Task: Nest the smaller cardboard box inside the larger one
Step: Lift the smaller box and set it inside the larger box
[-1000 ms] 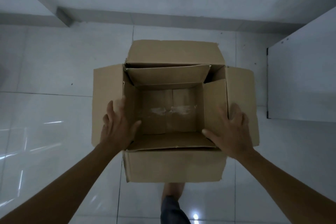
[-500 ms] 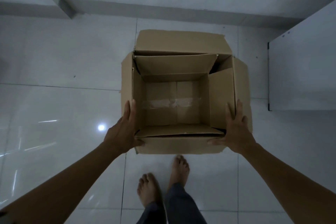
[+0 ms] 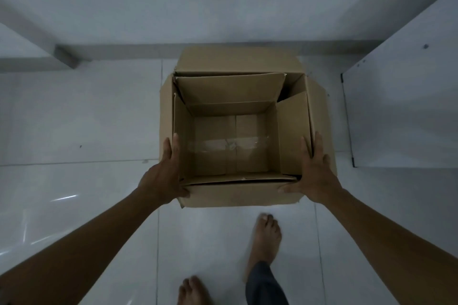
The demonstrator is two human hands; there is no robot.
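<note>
The smaller cardboard box already sits down inside the larger cardboard box, its walls just within the outer walls and its empty, taped bottom open to view. The pair stands on the tiled floor, near the far wall and just beside the white panel at the right. The left hand lies flat against the left outer side and the right hand against the right one, fingers extended along the cardboard, thumbs hooked onto the near face, so both press the larger box between them. The boxes lie directly between the two palms, equally near each. The inner far flap tilts inward and a gap shows at the far right corner, so the nesting looks nearly done but perhaps not square.
</note>
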